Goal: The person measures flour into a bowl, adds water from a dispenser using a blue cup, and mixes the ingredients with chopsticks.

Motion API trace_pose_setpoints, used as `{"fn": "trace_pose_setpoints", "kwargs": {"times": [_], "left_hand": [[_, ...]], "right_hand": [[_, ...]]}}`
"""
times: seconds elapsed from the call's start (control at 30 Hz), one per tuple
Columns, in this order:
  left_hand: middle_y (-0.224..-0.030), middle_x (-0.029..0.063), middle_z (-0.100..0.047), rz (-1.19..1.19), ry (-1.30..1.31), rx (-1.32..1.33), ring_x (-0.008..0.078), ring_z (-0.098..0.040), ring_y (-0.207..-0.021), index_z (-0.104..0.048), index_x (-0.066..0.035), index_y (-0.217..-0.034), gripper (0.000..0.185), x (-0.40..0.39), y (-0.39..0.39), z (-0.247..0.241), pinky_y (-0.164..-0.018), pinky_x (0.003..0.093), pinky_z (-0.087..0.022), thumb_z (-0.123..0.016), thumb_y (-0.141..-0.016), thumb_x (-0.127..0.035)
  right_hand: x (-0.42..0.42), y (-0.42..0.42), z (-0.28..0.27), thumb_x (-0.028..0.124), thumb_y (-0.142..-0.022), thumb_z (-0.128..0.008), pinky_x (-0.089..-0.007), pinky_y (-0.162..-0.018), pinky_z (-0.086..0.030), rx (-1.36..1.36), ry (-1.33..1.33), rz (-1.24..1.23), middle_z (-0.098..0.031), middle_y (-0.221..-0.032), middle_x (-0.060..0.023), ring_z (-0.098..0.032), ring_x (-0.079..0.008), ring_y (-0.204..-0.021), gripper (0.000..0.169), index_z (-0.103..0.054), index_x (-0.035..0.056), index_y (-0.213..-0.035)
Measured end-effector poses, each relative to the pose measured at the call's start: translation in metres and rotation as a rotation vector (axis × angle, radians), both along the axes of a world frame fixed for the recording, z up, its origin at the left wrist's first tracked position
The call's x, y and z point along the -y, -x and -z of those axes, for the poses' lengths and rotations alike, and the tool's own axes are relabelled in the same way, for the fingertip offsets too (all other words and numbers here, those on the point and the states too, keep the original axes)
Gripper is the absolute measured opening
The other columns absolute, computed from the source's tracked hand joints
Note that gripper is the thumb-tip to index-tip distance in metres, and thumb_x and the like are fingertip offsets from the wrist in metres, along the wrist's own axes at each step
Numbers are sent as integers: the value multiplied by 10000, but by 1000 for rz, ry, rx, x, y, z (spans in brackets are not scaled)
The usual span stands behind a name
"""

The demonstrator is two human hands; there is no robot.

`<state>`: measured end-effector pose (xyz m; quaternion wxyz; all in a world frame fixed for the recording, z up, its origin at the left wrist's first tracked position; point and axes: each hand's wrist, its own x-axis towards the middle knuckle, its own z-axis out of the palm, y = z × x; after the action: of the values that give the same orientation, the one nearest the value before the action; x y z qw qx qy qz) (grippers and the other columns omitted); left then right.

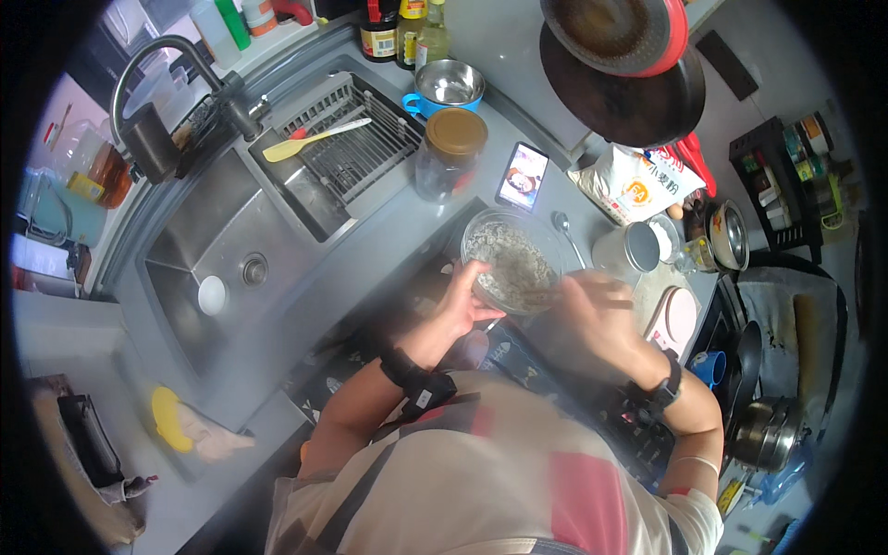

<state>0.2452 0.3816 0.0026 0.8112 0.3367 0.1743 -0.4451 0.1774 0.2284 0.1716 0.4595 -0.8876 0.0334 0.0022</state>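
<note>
In the head view, my left hand [463, 295] grips the near left side of a clear mixing bowl [560, 243], thumb at the rim and fingers below. Crumbly, pale floury dough [510, 260] covers the bowl's bottom. My right hand [596, 305], blurred, is closed around what look like wooden chopsticks [621, 304] at the bowl's right side; their lower ends reach the mixture. Behind the bowl lies a phone [524, 177] with a lit screen. A metal spoon [570, 234] rests on the counter just right of the bowl.
To the left are a steel sink [208, 222] with a white bowl [212, 295] and a drying rack [374, 152] holding a yellow spatula [288, 149]. A lidded jar [451, 156] stands behind. Rightward are a flour bag [638, 184], a canister [624, 250] and a pink scale [673, 319]. Pans [624, 97] hang above.
</note>
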Motion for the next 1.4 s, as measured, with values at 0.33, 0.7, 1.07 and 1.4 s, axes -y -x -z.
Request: {"fn": "trace_pose_setpoints", "kwargs": {"times": [0.33,0.7,1.07,1.4], "left_hand": [[-1217,179,-462,48,73,135,327,-493,-1089,-349,3,-1258,562,-30,7,-25,-882,531,-413,-457,-802,-308],[-1195,175,-488,192,88,266,302,-496,-1093,-351,-1,-1267,581,-42,0,-21,-880,479,-433,-478,-787,-302],[-1105,179,-550,382,148,278,280,-566,-986,-421,25,-1209,499,-49,-20,-19,-796,428,-498,-478,-802,-259],[-1203,167,-485,112,278,25,322,-513,-1068,-379,-30,-1250,576,-30,-13,-7,-871,514,-415,-495,-764,-316]], "right_hand": [[23,-2,-12,128,-855,-568,-222,-500,-463,120,-152,-158,-619,-713,-87,-567,-108,-581,161,-624,-22,-849],[21,-19,-12,108,-842,-577,-264,-536,-470,226,35,-232,-620,-734,-113,-584,-164,-610,146,-628,-29,-830],[28,-75,-53,101,-848,-567,-267,-527,-449,259,36,-618,-627,-783,-133,-558,-169,-601,193,-641,-54,-759],[64,-25,-30,182,-894,-511,-214,-436,-462,-103,-54,-23,-577,-602,-61,-567,-116,-498,263,-575,-44,-777]]}}
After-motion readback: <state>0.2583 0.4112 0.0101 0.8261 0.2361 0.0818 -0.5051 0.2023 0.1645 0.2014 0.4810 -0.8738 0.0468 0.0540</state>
